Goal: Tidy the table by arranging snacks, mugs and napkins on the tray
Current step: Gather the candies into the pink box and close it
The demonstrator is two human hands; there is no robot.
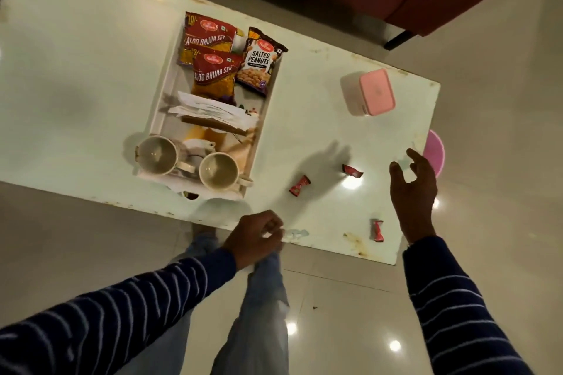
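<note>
Tray [161, 106] loaded; three sweets loose on table [76, 85].
Right hand [414, 189] spread, holding nothing, above nearest sweet [377, 230]; left hand [254, 237] loosely curled, empty.

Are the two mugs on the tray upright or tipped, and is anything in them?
Upright and apparently empty: both mugs stand at the tray's near end with mouths facing up, showing bare pale insides.

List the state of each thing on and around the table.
Tray: on the table, loaded.
Snack packets: lying in the tray.
Napkins: stacked in the tray.
Mugs: upright, empty, in the tray.
Candies: three loose on the table.
Pink box: lid closed.
Left hand: curled, at the table edge.
Right hand: open, above the table.
</note>
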